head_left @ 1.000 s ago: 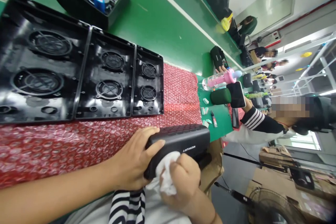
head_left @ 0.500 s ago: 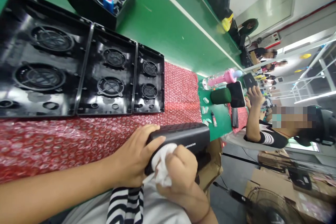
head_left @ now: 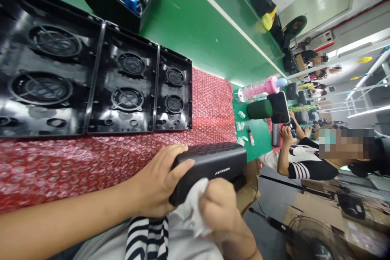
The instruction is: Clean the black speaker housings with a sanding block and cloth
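Observation:
A black speaker box (head_left: 213, 162) marked MERKURY lies at the edge of the red bubble wrap (head_left: 134, 152). Wrapped round its near left end is my left hand (head_left: 161, 178), thumb and fingers on the casing. My right hand (head_left: 219, 207) is a fist that grips a crumpled white cloth (head_left: 195, 207), which rests against the lower side of the box. Three open black housings (head_left: 128, 83) with round speaker grilles stand in a row at the left, behind the bubble wrap.
Another black housing (head_left: 118, 12) with wired speakers is at the top left. Further right are a pink-capped bottle (head_left: 258, 89), a green cylinder (head_left: 259, 109), a phone (head_left: 280, 107) and a small tube (head_left: 250, 136). A co-worker (head_left: 304, 158) sits beyond, above a floor fan (head_left: 310, 235).
My right hand and the cloth have moved slightly right and down, uncovering the lettering on the box. The co-worker's hands have come down from a black object.

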Demonstrator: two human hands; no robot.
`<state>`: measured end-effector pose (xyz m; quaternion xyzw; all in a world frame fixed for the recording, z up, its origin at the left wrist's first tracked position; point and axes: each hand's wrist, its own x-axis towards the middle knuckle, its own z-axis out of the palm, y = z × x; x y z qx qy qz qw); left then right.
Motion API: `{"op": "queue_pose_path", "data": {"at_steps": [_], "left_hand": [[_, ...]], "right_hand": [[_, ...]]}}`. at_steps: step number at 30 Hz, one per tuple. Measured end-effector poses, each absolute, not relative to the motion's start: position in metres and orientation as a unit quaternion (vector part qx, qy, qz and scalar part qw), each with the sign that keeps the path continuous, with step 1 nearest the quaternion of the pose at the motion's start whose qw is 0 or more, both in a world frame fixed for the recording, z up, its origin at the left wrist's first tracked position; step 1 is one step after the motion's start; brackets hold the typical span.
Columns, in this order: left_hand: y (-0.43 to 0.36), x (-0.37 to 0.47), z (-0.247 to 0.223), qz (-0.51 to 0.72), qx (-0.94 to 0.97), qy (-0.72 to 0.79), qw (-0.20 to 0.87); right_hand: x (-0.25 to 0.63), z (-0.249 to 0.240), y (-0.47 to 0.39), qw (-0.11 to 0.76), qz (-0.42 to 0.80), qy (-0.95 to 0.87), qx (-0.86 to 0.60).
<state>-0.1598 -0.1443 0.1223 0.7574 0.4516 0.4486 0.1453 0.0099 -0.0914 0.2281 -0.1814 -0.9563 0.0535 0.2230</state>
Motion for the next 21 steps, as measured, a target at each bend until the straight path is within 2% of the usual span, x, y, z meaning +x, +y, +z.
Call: {"op": "queue_pose_path", "data": {"at_steps": [4,6,10,12,17,21], "left_hand": [[-0.145,-0.158,0.123,0.455,0.748,0.457,0.155],[-0.145,-0.156,0.12,0.464,0.742,0.458,0.156],[-0.145,-0.156,0.117,0.487,0.733,0.447,0.161],[-0.145,-0.157,0.118,0.485,0.731,0.448,0.171],[-0.146,-0.161,0.126,0.461,0.735,0.458,0.192],[-0.147,-0.163,0.131,0.454,0.729,0.46,0.225]], "right_hand": [[0.015,0.235,-0.08,0.236,0.051,-0.91,-0.338],[0.003,0.236,-0.082,0.226,0.047,-0.925,-0.302],[-0.017,0.234,-0.093,0.195,0.102,-0.966,-0.135],[-0.009,0.234,-0.093,0.183,0.127,-0.967,-0.125],[0.053,0.234,-0.069,0.238,0.068,-0.913,-0.324],[0.072,0.229,-0.056,0.288,0.01,-0.867,-0.406]]}}
